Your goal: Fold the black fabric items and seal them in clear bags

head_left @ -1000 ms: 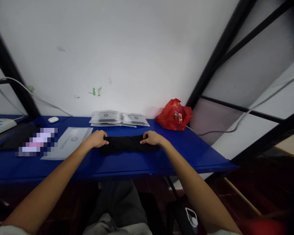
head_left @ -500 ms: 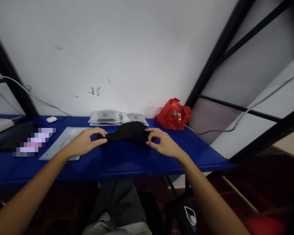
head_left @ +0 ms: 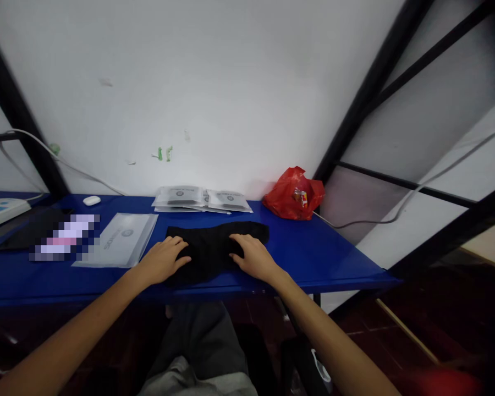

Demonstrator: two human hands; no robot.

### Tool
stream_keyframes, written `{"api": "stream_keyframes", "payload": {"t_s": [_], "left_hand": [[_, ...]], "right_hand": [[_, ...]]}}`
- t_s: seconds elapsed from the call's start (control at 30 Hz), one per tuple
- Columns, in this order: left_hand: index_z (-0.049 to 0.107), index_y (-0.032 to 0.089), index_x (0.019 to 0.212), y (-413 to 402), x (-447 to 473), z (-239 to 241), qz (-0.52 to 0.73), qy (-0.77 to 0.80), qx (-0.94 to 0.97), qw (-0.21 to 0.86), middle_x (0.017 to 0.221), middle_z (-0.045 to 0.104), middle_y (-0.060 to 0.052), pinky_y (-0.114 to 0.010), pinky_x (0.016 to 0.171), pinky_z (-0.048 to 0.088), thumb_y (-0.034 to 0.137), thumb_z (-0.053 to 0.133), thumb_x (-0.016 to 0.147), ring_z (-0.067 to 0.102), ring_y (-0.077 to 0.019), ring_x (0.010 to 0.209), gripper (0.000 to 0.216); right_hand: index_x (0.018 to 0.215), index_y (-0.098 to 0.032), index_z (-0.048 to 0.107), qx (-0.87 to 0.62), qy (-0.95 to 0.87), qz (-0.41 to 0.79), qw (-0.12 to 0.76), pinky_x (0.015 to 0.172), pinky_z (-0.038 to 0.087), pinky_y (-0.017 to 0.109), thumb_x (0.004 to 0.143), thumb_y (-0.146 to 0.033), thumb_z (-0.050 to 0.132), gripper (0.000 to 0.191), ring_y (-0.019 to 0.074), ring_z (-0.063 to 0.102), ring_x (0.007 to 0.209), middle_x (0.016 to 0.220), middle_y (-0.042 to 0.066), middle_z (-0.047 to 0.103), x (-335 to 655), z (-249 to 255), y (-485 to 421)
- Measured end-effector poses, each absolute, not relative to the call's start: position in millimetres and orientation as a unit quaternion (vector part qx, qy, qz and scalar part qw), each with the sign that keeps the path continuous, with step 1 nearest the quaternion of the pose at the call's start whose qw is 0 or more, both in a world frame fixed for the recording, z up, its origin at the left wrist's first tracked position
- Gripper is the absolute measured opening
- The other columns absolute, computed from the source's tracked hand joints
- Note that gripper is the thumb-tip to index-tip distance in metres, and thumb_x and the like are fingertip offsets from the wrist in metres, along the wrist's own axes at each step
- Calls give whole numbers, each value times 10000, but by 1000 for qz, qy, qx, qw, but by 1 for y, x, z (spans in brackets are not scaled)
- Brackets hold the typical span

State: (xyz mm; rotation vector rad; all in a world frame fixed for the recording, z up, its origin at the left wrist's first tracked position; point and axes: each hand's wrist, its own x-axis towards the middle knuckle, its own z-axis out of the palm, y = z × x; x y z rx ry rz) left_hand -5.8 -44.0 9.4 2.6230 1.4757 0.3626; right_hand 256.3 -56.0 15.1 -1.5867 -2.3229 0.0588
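Observation:
A black piece of cloth (head_left: pixel 209 250) lies spread on the blue table (head_left: pixel 305 258) in front of me; I cannot make out what garment it is. On its left part rests my left hand (head_left: pixel 164 259), fingers stretched out and pressing down. My right hand (head_left: pixel 253 257) lies on the cloth's right part, fingers extended, thumb apart. To the left of my left hand is a flat translucent bag (head_left: pixel 117 242) with printing on it. Behind the cloth, several filled translucent packets (head_left: pixel 181 196) are piled against the wall.
A red plastic bag (head_left: pixel 292 195) stands at the back right, beside a cable. On the left are a white earbud case (head_left: pixel 92 201), a blurred-out phone-like object (head_left: pixel 66 239), a dark flat object (head_left: pixel 28 228) and a white device with a display (head_left: pixel 4 212). Black frame bars flank the table.
The black cloth was bunched and lifted between my fingertips; now it lies flatter and nearer to me. Both hands have come down onto it, with their fingers opened.

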Motion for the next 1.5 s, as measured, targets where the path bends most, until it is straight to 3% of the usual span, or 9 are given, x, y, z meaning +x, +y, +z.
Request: {"api": "stream_keyframes", "payload": {"t_s": [0.23,0.37,0.6,0.9,1.0,1.1,1.27,1.37,1.5], "left_hand": [[613,195,1081,-12,-3,10,112,517,849,9,1118,618,-108,-369,868,419,336,474,882,555,-269,1061,281],[622,207,1026,-11,-5,17,97,518,849,36,1092,614,-93,-353,839,427,430,477,859,545,-262,1038,314],[567,223,766,-7,-13,20,88,501,854,112,891,616,-32,-272,721,420,356,550,784,571,-196,879,135],[521,207,821,-20,-16,50,257,486,816,177,797,632,-20,-300,685,410,395,478,839,578,-187,759,193],[538,206,874,-31,-30,68,245,418,806,338,783,651,-8,-307,706,449,471,466,848,609,-170,725,275],[555,200,955,-36,-32,68,241,416,782,396,794,666,-16,-334,718,478,517,407,869,629,-167,681,360],[561,169,1143,-33,-6,21,223,503,813,190,1175,619,-117,-396,930,423,521,414,861,568,-259,1089,475],[495,142,1266,-24,6,-6,147,530,831,82,1372,473,-165,-457,1015,345,512,409,865,401,-316,1284,553],[408,123,1359,-6,5,-17,109,554,823,58,1463,352,-164,-477,1072,274,467,324,909,303,-308,1352,573]], "right_hand": [[1331,-142,462,-537,-835,27,117,1016,375,409,803,-291,588,564,285,471,1230,1348,127,515,252,33,-24],[1260,-176,548,-571,-817,24,71,952,419,393,854,-365,519,449,283,542,1150,1243,109,607,250,40,-10],[913,-194,688,-586,-808,61,27,702,450,290,662,-176,656,253,250,632,890,961,81,700,254,44,1],[682,-187,469,-513,-826,171,162,599,374,220,678,-94,546,121,107,522,667,740,-11,589,264,70,-12],[695,-201,416,-423,-811,349,205,554,376,226,733,-240,601,192,102,514,598,668,-26,570,275,87,-37],[737,-199,473,-440,-804,323,237,569,407,252,829,-380,528,211,123,539,587,620,-15,577,279,90,-54],[1013,-162,602,-578,-792,61,187,818,456,377,859,-394,518,291,259,622,954,1041,134,662,267,51,-50],[1233,-105,529,-620,-780,37,83,976,386,454,857,-425,528,493,334,509,1194,1282,214,544,262,22,-34],[1346,-88,429,-609,-787,30,95,1075,291,467,896,-420,467,561,312,379,1316,1412,199,419,265,2,-9]]}}
